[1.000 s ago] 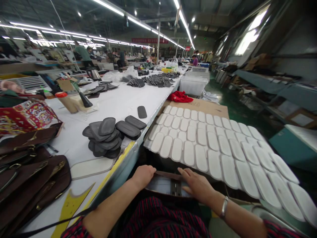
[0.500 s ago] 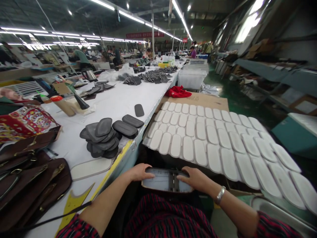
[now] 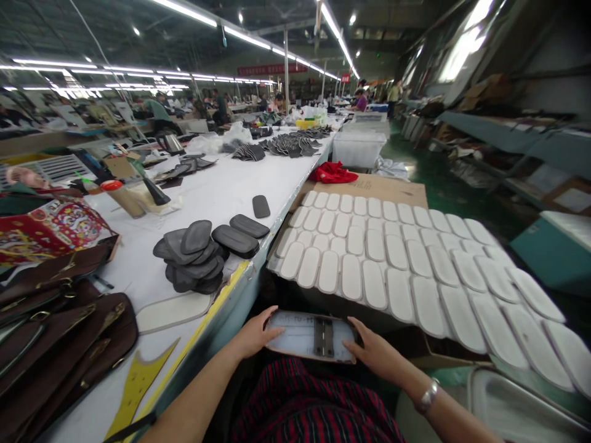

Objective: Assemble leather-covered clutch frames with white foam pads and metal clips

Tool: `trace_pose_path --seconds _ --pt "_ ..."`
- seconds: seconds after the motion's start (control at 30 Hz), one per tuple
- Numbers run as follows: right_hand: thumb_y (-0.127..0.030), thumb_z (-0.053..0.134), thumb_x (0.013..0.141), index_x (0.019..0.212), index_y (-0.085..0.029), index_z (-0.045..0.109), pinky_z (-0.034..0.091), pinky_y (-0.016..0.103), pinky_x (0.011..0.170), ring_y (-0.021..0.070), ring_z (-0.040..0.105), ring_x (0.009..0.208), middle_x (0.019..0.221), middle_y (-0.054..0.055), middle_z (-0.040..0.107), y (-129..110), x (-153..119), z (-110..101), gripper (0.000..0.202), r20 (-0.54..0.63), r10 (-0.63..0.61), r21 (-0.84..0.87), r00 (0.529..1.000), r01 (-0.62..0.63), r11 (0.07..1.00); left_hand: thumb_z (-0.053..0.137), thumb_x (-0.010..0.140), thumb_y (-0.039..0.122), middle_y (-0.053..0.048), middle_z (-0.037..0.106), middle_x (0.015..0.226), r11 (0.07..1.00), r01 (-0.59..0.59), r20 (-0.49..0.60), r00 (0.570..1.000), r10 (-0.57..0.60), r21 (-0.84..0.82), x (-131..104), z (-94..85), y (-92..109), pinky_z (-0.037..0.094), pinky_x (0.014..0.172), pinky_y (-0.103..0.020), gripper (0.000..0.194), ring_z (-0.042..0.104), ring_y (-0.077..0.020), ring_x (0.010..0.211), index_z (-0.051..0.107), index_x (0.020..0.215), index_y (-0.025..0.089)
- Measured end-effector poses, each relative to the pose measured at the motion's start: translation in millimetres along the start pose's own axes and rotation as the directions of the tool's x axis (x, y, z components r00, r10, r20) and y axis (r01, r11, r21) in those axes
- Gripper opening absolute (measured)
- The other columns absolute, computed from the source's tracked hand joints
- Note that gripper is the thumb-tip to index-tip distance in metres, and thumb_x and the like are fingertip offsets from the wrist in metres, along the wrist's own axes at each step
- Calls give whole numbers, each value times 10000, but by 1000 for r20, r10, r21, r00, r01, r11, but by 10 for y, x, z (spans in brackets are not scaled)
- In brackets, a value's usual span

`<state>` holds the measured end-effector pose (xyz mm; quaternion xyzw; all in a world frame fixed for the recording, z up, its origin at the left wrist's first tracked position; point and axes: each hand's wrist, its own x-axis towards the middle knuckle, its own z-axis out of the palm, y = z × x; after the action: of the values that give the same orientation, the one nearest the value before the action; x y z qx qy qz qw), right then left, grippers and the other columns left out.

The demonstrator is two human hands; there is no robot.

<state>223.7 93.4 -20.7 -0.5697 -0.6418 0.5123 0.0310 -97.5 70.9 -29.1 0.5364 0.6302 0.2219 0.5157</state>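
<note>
At the near middle, just in front of the striped shirt (image 3: 314, 406), the fingers of both hands are partly open and curved around the two ends of one oblong piece (image 3: 293, 335). The left hand (image 3: 253, 332) holds its left end, with the thumb over the inner face and a finger at the far rim; the right hand (image 3: 376, 351) holds its right end in a similar way, the thumb resting on the inside. This piece has a pale bluish inner face, with some writing near the far rim, and a dark strip (image 3: 324, 337) crosses it right of its middle. On the right wrist is a silver bracelet (image 3: 428, 395).

To the right and farther, many white rounded panels (image 3: 353, 277) lie in rows, and beyond them are a brown cardboard (image 3: 401, 192) and a red cloth (image 3: 333, 173). To the left stands the white table (image 3: 231, 184), which carries a loose pile of dark pads (image 3: 191, 258), and just beside it some more flat dark pieces (image 3: 235, 240). Nearer on the table are one long white panel (image 3: 173, 312), a yellow pointed piece (image 3: 138, 381) and dark brown bags (image 3: 78, 344). At the far end, a person in purple (image 3: 361, 101) is beside the tables
</note>
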Motion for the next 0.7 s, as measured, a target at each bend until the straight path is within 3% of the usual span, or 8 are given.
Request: trace_pose_path --seconds 0.03,0.1,0.23,0.3,0.4,0.5,0.6,0.7 --pt "-443 465 808 1332 -120 293 445 399 874 270 533 1072 1236 180 496 -54 21 -44 639 -71 -99 -124 993 90 988 607 700 381 -122 517 1261 991 -64 -33 997 69 114 60 -15 53 375 946 -340 636 498 -254 1112 446 1267 145" --pt "-432 583 726 1328 -114 344 353 374 974 266 467 1143 1282 157 470 -182 68 -117 721 -102 -253 -307 962 212 928 518 765 345 -98 574 1197 936 -135 -37 987 155 324 184 -31 168 337 964 -317 427 506 -239 1100 570 1145 158" --pt "-395 511 787 1179 -117 537 333 374 968 270 503 1085 1170 142 568 -409 188 -179 481 -60 -245 -346 968 210 915 425 805 305 -46 677 828 893 -168 30 985 171 418 360 -44 321 393 798 -268 282 582 -205 848 676 776 181" --pt "-301 427 834 1047 -130 613 326 388 959 270 522 1048 1086 137 609 -454 261 -189 331 -59 -196 -306 979 169 937 425 807 320 -23 655 743 891 -175 62 985 164 419 399 -59 330 387 712 -238 287 566 -179 759 658 717 181" --pt "-237 393 839 847 -150 638 383 374 902 246 562 949 954 112 634 -421 370 -213 261 -12 -138 -220 990 132 967 419 808 341 1 615 682 896 -175 93 984 149 408 437 -81 290 358 633 -210 301 526 -146 685 635 688 168" --pt "-281 389 844 740 -148 584 502 335 672 197 594 706 738 67 611 -325 439 -249 259 99 -46 -75 994 54 996 420 800 368 21 549 582 908 -165 127 984 124 386 485 -81 239 327 561 -200 338 478 -122 600 612 629 149" --pt "-390 355 868 800 -139 547 515 303 526 165 575 605 670 38 575 -250 416 -295 323 198 31 72 980 -46 996 407 797 402 20 530 537 922 -153 156 982 102 357 519 -66 216 322 525 -205 388 462 -118 546 616 611 133" --pt "-500 283 880 947 -150 529 526 315 613 174 597 768 838 68 609 -237 288 -335 433 297 -4 290 955 -86 953 417 786 430 -9 620 647 936 -145 171 981 93 322 481 -78 220 371 571 -215 397 527 -144 615 664 729 125"
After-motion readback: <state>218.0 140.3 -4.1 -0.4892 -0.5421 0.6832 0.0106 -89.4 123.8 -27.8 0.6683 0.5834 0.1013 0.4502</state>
